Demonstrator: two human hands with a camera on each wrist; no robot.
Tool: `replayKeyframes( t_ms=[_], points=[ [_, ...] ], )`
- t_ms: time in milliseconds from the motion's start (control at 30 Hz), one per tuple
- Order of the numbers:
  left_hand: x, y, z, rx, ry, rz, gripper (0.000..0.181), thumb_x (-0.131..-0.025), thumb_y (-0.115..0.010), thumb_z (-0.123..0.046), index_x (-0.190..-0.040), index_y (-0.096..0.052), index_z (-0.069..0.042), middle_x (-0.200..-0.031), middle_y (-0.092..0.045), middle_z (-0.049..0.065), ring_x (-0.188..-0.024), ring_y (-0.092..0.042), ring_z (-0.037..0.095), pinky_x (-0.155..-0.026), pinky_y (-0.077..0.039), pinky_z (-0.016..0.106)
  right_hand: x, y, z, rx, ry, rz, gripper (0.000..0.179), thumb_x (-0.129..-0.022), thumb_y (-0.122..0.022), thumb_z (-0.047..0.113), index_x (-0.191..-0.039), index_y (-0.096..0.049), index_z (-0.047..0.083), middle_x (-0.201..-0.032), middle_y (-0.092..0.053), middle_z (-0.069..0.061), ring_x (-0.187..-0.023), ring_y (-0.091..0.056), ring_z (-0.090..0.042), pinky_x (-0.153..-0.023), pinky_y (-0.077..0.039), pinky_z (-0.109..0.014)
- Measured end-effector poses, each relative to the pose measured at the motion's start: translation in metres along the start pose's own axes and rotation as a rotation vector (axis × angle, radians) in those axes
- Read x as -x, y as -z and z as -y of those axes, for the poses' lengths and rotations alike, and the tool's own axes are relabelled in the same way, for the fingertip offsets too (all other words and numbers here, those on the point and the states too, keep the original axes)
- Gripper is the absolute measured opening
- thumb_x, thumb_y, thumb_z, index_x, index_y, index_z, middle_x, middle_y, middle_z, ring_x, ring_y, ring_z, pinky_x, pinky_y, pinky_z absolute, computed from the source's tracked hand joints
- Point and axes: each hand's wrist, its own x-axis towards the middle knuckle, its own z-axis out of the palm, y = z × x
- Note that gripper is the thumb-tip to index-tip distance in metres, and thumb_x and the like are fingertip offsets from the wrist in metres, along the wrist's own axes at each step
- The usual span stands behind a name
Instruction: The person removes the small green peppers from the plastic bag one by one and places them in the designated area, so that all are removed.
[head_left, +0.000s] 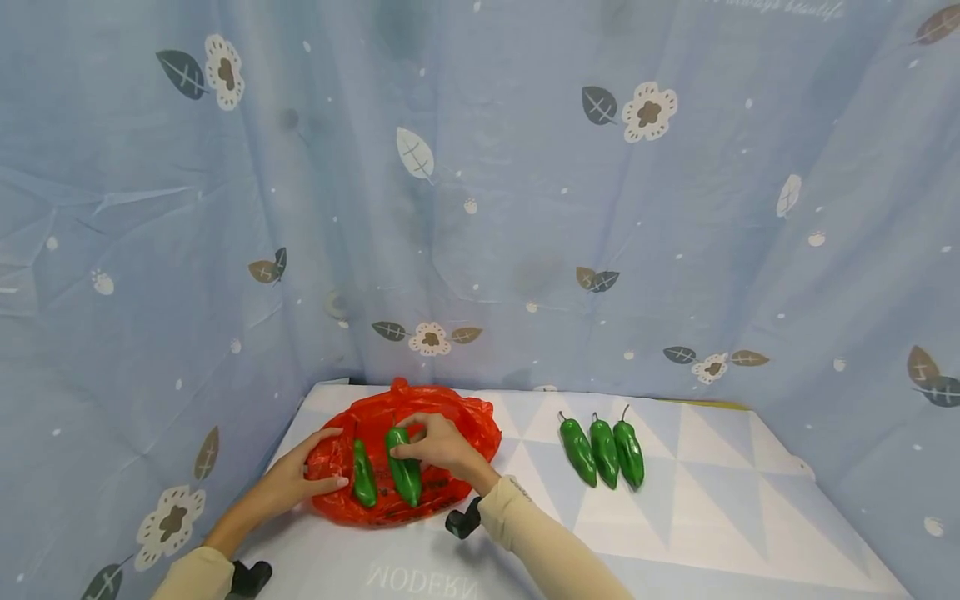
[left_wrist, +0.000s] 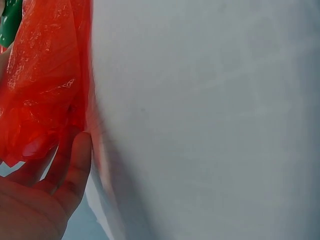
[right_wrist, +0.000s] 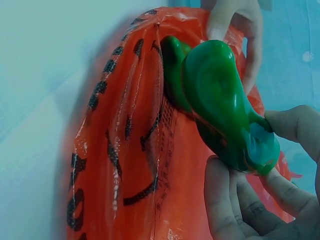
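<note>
Head looks down; closer wrist views probably share the bag [right_wrist: 142, 115].

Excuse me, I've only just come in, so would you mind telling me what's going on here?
A person is handling green peppers at a red plastic bag. Their right hand grips one pepper over the bag, while their left hand touches the bag's left side. A second pepper lies on the red plastic, beside the gripped one. Three more peppers lie side by side on the table, apart from the bag, to its right.
</note>
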Motion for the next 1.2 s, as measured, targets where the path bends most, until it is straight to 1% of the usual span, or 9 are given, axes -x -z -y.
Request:
replayKeyframes(
  t_ms=[200, 333, 567, 767, 900, 1000, 1200],
  points=[
    [0.000, -0.002, 0.000, -0.003, 0.025, 0.003, 0.092, -0.083, -0.086, -0.042, -0.157, -0.038, -0.016, -0.156, -0.038, 0.029, -0.139, -0.039, 0.055, -0.102, -0.043, 0.070, 0.008, 0.006, 0.000, 0.006, 0.013, 0.024, 0.039, -0.087, -0.084, 0.021, -0.121, -0.069, 0.013, -0.089, -0.070, -0.005, -0.070, -0.069, -0.019, -0.070, -0.063, -0.047],
    [0.000, -0.002, 0.002, -0.005, 0.032, 0.006, 0.092, -0.084, -0.085, -0.043, -0.157, -0.037, -0.015, -0.157, -0.036, 0.029, -0.140, -0.037, 0.056, -0.103, -0.042, 0.070, 0.014, 0.010, -0.001, 0.012, 0.019, 0.043, 0.037, -0.087, -0.084, 0.022, -0.121, -0.069, 0.015, -0.090, -0.070, -0.006, -0.069, -0.069, -0.019, -0.069, -0.063, -0.045],
    [-0.002, -0.002, 0.003, -0.007, 0.034, 0.011, 0.094, -0.083, -0.085, -0.044, -0.157, -0.037, -0.015, -0.157, -0.036, 0.030, -0.140, -0.037, 0.056, -0.103, -0.042, 0.071, 0.019, 0.015, -0.005, 0.014, 0.032, 0.049, 0.033, -0.086, -0.084, 0.022, -0.116, -0.070, 0.018, -0.090, -0.069, -0.007, -0.068, -0.067, -0.019, -0.066, -0.063, -0.046],
    [-0.002, -0.003, 0.003, -0.011, 0.032, 0.013, 0.094, -0.083, -0.086, -0.045, -0.157, -0.037, -0.014, -0.156, -0.037, 0.031, -0.139, -0.039, 0.056, -0.102, -0.044, 0.070, 0.023, 0.023, -0.007, 0.035, 0.049, 0.038, 0.036, -0.086, -0.085, 0.024, -0.118, -0.070, 0.020, -0.090, -0.068, -0.006, -0.068, -0.068, -0.020, -0.064, -0.063, -0.045],
    [-0.003, -0.002, 0.003, -0.003, 0.034, 0.021, 0.094, -0.083, -0.085, -0.045, -0.157, -0.036, -0.014, -0.158, -0.035, 0.030, -0.140, -0.037, 0.056, -0.103, -0.044, 0.069, 0.027, 0.030, -0.009, 0.045, 0.055, 0.022, 0.037, -0.086, -0.085, 0.025, -0.120, -0.070, 0.020, -0.091, -0.068, -0.005, -0.069, -0.068, -0.020, -0.066, -0.063, -0.045],
    [-0.003, -0.002, 0.002, -0.009, 0.035, 0.025, 0.094, -0.083, -0.085, -0.045, -0.158, -0.036, -0.014, -0.158, -0.033, 0.031, -0.141, -0.035, 0.056, -0.103, -0.043, 0.070, 0.030, 0.036, -0.012, 0.036, 0.061, 0.008, 0.038, -0.086, -0.085, 0.024, -0.121, -0.070, 0.019, -0.092, -0.068, -0.006, -0.070, -0.068, -0.021, -0.066, -0.062, -0.045],
    [-0.005, -0.002, 0.002, -0.018, 0.036, 0.022, 0.095, -0.083, -0.085, -0.046, -0.158, -0.036, -0.014, -0.157, -0.034, 0.031, -0.140, -0.036, 0.057, -0.102, -0.044, 0.069, 0.035, 0.049, -0.020, 0.014, 0.055, -0.003, 0.040, -0.087, -0.084, 0.024, -0.123, -0.069, 0.018, -0.095, -0.068, -0.007, -0.072, -0.068, -0.020, -0.068, -0.063, -0.044]
  ],
)
